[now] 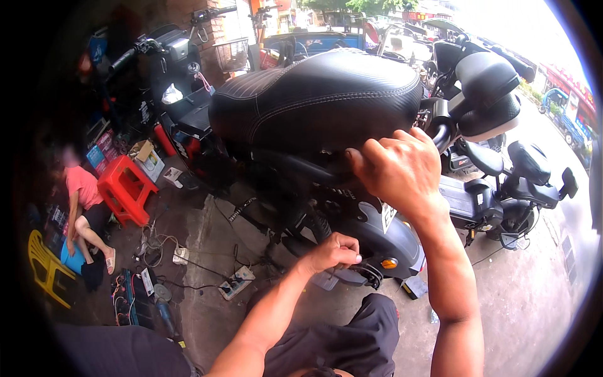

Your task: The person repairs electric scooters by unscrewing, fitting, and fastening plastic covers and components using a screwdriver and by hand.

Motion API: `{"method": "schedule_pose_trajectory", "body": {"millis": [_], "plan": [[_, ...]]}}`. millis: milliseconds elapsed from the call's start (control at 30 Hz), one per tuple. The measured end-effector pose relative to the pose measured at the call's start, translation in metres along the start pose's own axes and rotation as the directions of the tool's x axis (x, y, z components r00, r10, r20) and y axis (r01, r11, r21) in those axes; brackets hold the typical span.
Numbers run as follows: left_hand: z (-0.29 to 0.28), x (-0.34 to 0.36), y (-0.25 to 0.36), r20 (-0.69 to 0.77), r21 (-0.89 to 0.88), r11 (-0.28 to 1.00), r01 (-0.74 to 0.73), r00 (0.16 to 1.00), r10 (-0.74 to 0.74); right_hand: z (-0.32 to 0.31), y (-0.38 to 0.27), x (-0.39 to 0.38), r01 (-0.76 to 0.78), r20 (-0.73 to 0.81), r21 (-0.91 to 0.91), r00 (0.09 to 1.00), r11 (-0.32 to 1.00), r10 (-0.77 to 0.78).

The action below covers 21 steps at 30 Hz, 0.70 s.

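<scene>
A black scooter with a stitched seat [314, 94] stands before me, its rear mudguard [370, 235] and orange reflector [389, 262] low down. My right hand [396, 169] is curled over the dark rail [308, 164] just below the seat, its gripping fingertips partly hidden. My left hand [333, 253] is lower, beside the mudguard and the dark spring shock [320, 226], its fingers closed in a pinch; what they hold is too small to make out.
A person in pink [81, 201] sits at left by a blue bucket [72, 257], red stool [125, 188] and yellow chair [47, 267]. Cables and power strips [235, 283] lie on the floor. Other scooters [515, 182] are parked right and behind.
</scene>
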<state>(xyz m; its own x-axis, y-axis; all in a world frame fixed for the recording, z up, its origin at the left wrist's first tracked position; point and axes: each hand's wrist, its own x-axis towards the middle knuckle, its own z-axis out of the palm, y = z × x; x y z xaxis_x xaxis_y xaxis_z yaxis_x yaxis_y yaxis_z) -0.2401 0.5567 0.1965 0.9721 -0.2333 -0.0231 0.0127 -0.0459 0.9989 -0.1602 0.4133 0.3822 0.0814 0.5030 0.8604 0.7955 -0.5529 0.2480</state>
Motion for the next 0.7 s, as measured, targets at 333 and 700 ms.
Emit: {"method": "schedule_pose_trajectory", "body": {"millis": [333, 700], "plan": [[-0.004, -0.005, -0.005, 0.054, -0.084, 0.995, -0.047, 0.997, 0.051, 0.001, -0.003, -0.002, 0.013, -0.002, 0.015, 1.000, 1.000, -0.013], [0.010, 0.000, -0.014, -0.093, 0.059, 0.966, -0.252, 0.962, 0.256, -0.009, -0.006, 0.001, -0.005, 0.014, -0.067, 1.000, 0.998, 0.006]]}}
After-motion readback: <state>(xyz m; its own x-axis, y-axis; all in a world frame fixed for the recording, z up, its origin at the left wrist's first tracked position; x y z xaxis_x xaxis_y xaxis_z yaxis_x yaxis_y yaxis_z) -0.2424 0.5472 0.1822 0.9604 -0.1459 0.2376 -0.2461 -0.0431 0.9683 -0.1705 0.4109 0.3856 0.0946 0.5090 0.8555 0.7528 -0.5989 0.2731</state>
